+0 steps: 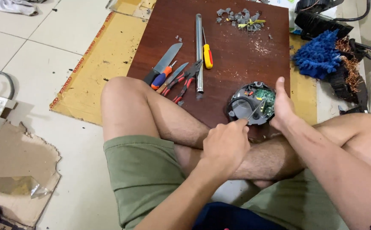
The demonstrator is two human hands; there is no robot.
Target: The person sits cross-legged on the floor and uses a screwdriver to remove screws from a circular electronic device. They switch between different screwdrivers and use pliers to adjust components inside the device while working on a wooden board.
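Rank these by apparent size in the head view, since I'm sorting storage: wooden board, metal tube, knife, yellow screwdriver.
1. wooden board, clearly largest.
2. metal tube, longest tool.
3. knife, shorter but broader than the tube.
4. yellow screwdriver, smallest.
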